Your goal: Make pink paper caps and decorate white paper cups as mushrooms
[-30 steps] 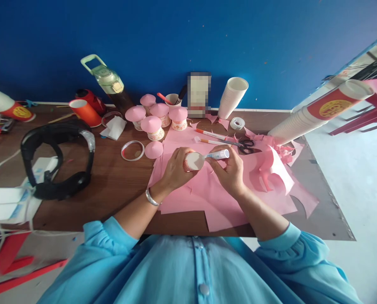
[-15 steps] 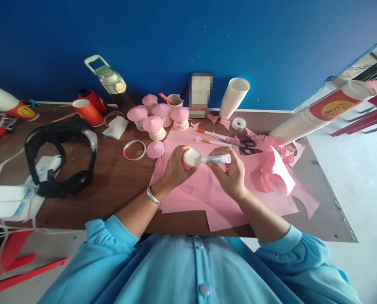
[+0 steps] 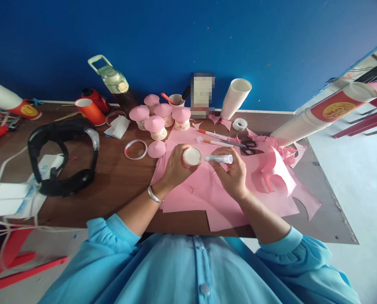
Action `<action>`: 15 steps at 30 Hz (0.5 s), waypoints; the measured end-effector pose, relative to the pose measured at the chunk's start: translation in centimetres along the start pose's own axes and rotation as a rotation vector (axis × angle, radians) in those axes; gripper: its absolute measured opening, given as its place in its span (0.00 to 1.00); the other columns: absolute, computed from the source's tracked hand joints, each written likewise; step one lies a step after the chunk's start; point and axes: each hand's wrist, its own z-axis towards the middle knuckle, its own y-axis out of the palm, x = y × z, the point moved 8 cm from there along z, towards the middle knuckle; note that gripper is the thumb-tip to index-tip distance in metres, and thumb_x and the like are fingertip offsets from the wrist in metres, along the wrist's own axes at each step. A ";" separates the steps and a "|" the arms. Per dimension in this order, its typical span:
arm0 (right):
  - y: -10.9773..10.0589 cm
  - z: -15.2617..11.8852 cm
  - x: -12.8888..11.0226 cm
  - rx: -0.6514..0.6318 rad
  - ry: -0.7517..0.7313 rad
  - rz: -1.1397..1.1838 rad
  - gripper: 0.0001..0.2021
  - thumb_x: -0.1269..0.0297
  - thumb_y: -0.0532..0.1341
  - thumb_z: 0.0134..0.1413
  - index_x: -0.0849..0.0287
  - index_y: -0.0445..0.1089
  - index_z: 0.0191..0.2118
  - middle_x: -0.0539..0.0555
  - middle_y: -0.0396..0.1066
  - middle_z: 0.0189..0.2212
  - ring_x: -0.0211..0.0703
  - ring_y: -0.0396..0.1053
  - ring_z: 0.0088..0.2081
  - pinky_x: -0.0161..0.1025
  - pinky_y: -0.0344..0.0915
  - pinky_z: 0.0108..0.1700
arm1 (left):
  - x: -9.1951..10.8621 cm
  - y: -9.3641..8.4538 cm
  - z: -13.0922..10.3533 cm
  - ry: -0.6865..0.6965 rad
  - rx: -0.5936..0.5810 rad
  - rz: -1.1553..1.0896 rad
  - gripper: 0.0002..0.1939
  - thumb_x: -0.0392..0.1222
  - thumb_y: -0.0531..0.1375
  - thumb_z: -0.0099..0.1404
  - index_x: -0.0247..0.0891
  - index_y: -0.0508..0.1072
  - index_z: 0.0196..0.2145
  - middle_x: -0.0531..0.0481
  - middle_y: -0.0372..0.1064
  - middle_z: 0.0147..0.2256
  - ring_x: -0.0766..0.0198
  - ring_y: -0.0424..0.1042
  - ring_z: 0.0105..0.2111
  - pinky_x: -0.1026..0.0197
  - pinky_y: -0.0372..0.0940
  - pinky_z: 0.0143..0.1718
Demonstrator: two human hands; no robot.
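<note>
My left hand (image 3: pixel 176 169) is wrapped round a small patterned paper cup (image 3: pixel 193 156), its white round end facing up. Just right of the cup, my right hand (image 3: pixel 234 175) grips a clear and white glue stick (image 3: pixel 220 159), whose tip points at the cup with a small gap between. Both hands are above pink paper sheets (image 3: pixel 188 198). Left of them lies a loose pink paper cone (image 3: pixel 156 149), near several patterned cups topped with pink cones (image 3: pixel 154 124).
Scissors (image 3: pixel 247 147), pens (image 3: pixel 216 135), a tape roll (image 3: pixel 240 124) and pink scraps lie behind my right hand. Stacked white cups (image 3: pixel 235 99), a phone (image 3: pixel 202 95) and a bottle (image 3: pixel 114 80) stand by the wall. A black headset (image 3: pixel 63 181) lies left.
The glue stick in my right hand has moved slightly right, off the cup's rim, leaving a gap. My left hand still holds the cup. The whole view has shifted slightly.
</note>
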 end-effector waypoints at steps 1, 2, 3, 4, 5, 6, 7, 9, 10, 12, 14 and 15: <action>0.0 0.0 -0.4 -0.003 -0.023 0.012 0.04 0.65 0.66 0.62 0.54 0.71 0.41 0.53 0.76 0.38 0.45 0.75 0.41 0.45 0.73 0.45 | 0.0 0.0 0.0 0.007 -0.014 -0.015 0.21 0.37 0.69 0.59 0.42 0.65 0.46 0.47 0.72 0.43 0.56 0.74 0.44 0.54 0.72 0.45; 0.1 0.0 -0.8 -0.012 -0.046 0.012 0.04 0.65 0.66 0.62 0.53 0.71 0.41 0.53 0.76 0.38 0.45 0.76 0.41 0.46 0.73 0.45 | 0.1 0.1 0.1 0.015 -0.034 -0.032 0.19 0.38 0.67 0.60 0.42 0.65 0.46 0.47 0.72 0.43 0.56 0.74 0.44 0.54 0.72 0.45; 0.3 0.0 -1.2 -0.023 -0.069 0.001 0.04 0.65 0.66 0.62 0.53 0.71 0.42 0.53 0.76 0.38 0.46 0.76 0.41 0.46 0.74 0.45 | 0.1 0.2 0.1 0.021 -0.053 -0.047 0.19 0.38 0.66 0.61 0.42 0.65 0.47 0.47 0.71 0.44 0.56 0.74 0.44 0.53 0.72 0.46; 0.4 0.0 -1.5 -0.034 -0.090 -0.015 0.04 0.65 0.66 0.62 0.53 0.71 0.42 0.53 0.76 0.38 0.46 0.76 0.41 0.46 0.74 0.45 | 0.1 0.2 0.1 0.027 -0.063 -0.060 0.18 0.39 0.66 0.62 0.42 0.65 0.47 0.47 0.71 0.44 0.56 0.73 0.44 0.53 0.72 0.46; 0.5 -0.1 -1.8 -0.042 -0.112 -0.032 0.04 0.65 0.66 0.63 0.52 0.71 0.42 0.53 0.76 0.37 0.46 0.76 0.40 0.45 0.74 0.44 | 0.1 0.2 0.1 0.030 -0.064 -0.068 0.19 0.40 0.66 0.61 0.42 0.64 0.47 0.47 0.71 0.44 0.56 0.73 0.44 0.53 0.72 0.45; 0.6 -0.3 -2.0 -0.049 -0.134 -0.047 0.05 0.66 0.66 0.63 0.52 0.71 0.42 0.53 0.76 0.37 0.46 0.76 0.40 0.45 0.74 0.43 | 0.0 0.1 0.0 0.029 -0.056 -0.070 0.19 0.40 0.66 0.61 0.42 0.64 0.47 0.47 0.71 0.44 0.56 0.73 0.44 0.53 0.72 0.45; 0.7 -0.4 -2.1 -0.057 -0.157 -0.059 0.05 0.67 0.66 0.63 0.52 0.71 0.43 0.53 0.76 0.37 0.45 0.77 0.40 0.44 0.74 0.43 | -0.1 0.1 0.0 0.022 -0.042 -0.068 0.20 0.39 0.67 0.60 0.42 0.64 0.47 0.47 0.71 0.44 0.56 0.73 0.44 0.53 0.71 0.46; 1.1 -0.9 -2.3 -0.088 -0.195 -0.078 0.06 0.68 0.66 0.63 0.53 0.71 0.44 0.53 0.77 0.37 0.45 0.77 0.40 0.43 0.75 0.42 | -0.5 0.0 0.0 -0.014 -0.016 -0.058 0.21 0.37 0.67 0.58 0.42 0.64 0.47 0.47 0.71 0.44 0.56 0.74 0.44 0.53 0.71 0.46; 1.3 -1.1 -2.4 -0.109 -0.209 -0.085 0.06 0.68 0.66 0.63 0.53 0.71 0.44 0.53 0.77 0.37 0.45 0.77 0.39 0.42 0.75 0.41 | -0.7 0.0 0.0 -0.036 -0.010 -0.054 0.22 0.36 0.68 0.58 0.42 0.64 0.47 0.47 0.72 0.44 0.56 0.74 0.44 0.53 0.71 0.45; 1.6 -1.4 -2.8 -0.143 -0.236 -0.092 0.07 0.67 0.66 0.63 0.52 0.72 0.46 0.53 0.78 0.37 0.45 0.78 0.39 0.42 0.76 0.41 | -1.1 0.0 0.0 -0.062 -0.001 -0.045 0.22 0.36 0.68 0.57 0.42 0.64 0.47 0.47 0.72 0.44 0.56 0.74 0.44 0.53 0.71 0.45; 1.5 -1.3 -3.4 -0.140 -0.262 -0.102 0.08 0.67 0.66 0.63 0.51 0.72 0.47 0.54 0.78 0.39 0.46 0.78 0.40 0.44 0.77 0.42 | -1.2 0.1 -0.1 -0.053 0.000 -0.039 0.22 0.34 0.67 0.57 0.42 0.64 0.47 0.48 0.72 0.44 0.56 0.74 0.43 0.53 0.71 0.45; 1.4 -1.2 -3.8 -0.124 -0.275 -0.112 0.09 0.67 0.66 0.63 0.51 0.72 0.47 0.55 0.78 0.40 0.47 0.78 0.41 0.45 0.77 0.43 | -1.2 0.2 -0.1 -0.041 -0.003 -0.038 0.23 0.33 0.66 0.57 0.42 0.64 0.48 0.48 0.72 0.44 0.56 0.74 0.44 0.53 0.71 0.45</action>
